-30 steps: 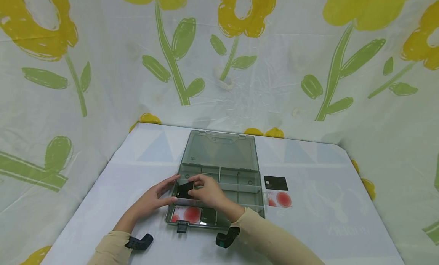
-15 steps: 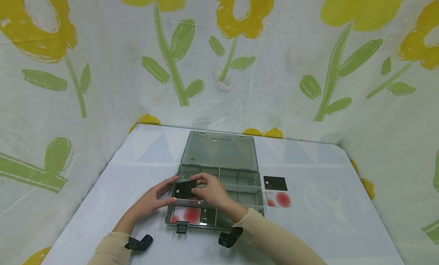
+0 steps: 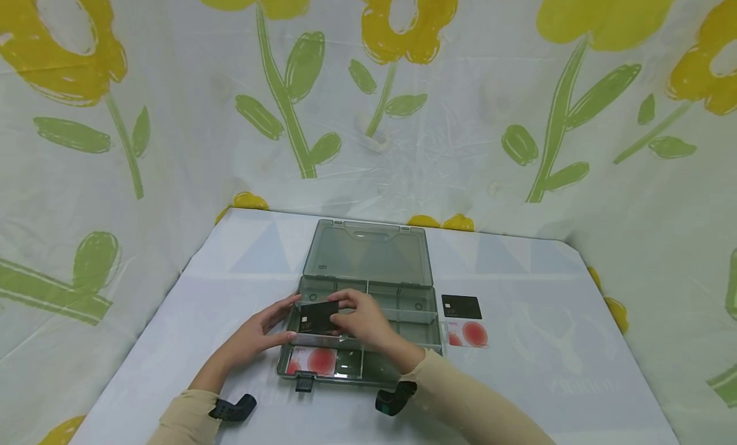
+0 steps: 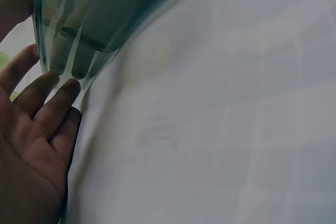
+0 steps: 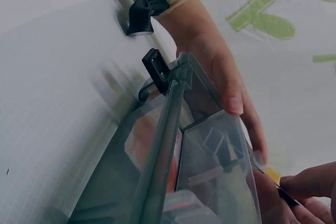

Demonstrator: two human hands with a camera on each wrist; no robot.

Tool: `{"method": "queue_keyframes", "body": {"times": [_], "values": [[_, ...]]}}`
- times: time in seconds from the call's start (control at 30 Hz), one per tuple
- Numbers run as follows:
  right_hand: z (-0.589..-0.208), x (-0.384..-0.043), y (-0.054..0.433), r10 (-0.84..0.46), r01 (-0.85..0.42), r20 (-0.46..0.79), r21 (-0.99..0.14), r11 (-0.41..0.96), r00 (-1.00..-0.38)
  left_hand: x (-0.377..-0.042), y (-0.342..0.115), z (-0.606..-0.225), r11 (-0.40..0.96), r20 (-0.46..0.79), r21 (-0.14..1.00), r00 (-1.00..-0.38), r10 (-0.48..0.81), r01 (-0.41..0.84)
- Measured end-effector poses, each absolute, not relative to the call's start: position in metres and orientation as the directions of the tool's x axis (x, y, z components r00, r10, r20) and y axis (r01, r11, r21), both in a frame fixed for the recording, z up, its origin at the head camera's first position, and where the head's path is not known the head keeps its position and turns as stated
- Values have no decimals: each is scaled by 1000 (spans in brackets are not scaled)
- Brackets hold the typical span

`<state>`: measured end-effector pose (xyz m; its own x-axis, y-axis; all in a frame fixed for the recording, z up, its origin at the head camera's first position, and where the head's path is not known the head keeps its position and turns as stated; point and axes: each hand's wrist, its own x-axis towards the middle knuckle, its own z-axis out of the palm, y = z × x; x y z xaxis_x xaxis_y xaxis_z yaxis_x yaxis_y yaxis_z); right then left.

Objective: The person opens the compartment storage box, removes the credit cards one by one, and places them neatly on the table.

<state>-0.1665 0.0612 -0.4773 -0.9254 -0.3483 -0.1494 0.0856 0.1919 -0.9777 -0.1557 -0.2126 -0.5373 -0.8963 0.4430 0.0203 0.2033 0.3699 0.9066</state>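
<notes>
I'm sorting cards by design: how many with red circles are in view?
2: a red-circle card in the front left of the box, another red-circle card on the table to its right. Others may be hidden.

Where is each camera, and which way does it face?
Head: worn there, facing forward and down at the box; left hand, right hand, sleeves show.
Left wrist: worn there, facing the box's side; left hand shows.
Right wrist: worn there, facing across the box; both hands, one sleeve show.
Head and right wrist views share the box and both hands.
</notes>
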Motion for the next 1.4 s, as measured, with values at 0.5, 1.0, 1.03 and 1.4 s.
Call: {"method": "queue_keyframes", "body": {"times": [0.5, 1.0, 1.03, 1.4], "values": [[-480, -167, 84, -355, 103, -155, -981, 162, -922, -154, -212, -536, 371, 29, 903, -895, 445, 214], [-474, -165, 110, -354, 126, -169, -982, 142, -920, -155, -212, -537, 371, 30, 904, -896, 444, 214], [-474, -165, 112, -353, 124, -169, -981, 147, -920, -155, -212, -537, 376, 30, 901, -896, 442, 215], [-473, -163, 130, -330, 120, -171, -978, 168, -928, -155, -211, -537, 410, 12, 888, -903, 429, 207]]}}
